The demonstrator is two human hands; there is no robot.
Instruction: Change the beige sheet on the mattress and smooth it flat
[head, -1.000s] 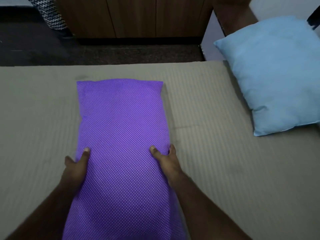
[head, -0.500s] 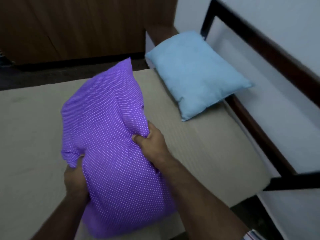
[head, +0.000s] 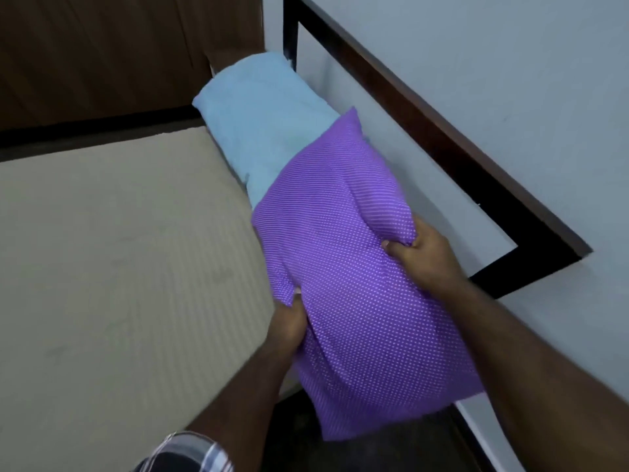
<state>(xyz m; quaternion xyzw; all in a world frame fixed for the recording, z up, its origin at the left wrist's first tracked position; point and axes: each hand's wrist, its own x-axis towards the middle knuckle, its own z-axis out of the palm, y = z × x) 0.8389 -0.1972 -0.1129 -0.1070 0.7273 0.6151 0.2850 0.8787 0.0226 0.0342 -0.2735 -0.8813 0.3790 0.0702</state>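
**Purple pillow held off the bed edge, both hands gripping**

At the bottom centre of the frame we see a plaid garment edge (head: 185,451), partly blurred. Above it, our two forearms run up toward the middle of the frame.

Our left hand (head: 289,321) sits at lower centre. Its fingers are curled round the lower left edge of the purple dotted pillow (head: 354,287), bunching the fabric there. Our right hand (head: 420,248) sits to the right of centre. Its fingers and thumb pinch a fold of the pillow's right edge, and the fabric creases above the grip.

The pillow hangs tilted between both hands, its lower corner over the dark floor (head: 374,451) at the bottom of the frame. Its upper corner overlaps the light blue pillow (head: 265,127) in the upper centre; we cannot tell whether the two touch.

The beige sheet (head: 119,250) covers the mattress across the left half of the frame, showing a ribbed weave and faint creases. The blue pillow lies on its far right corner.

A dark bed frame (head: 452,148) runs diagonally across the upper right against the pale wall (head: 510,63). Brown wood panelling (head: 102,52) fills the upper left.
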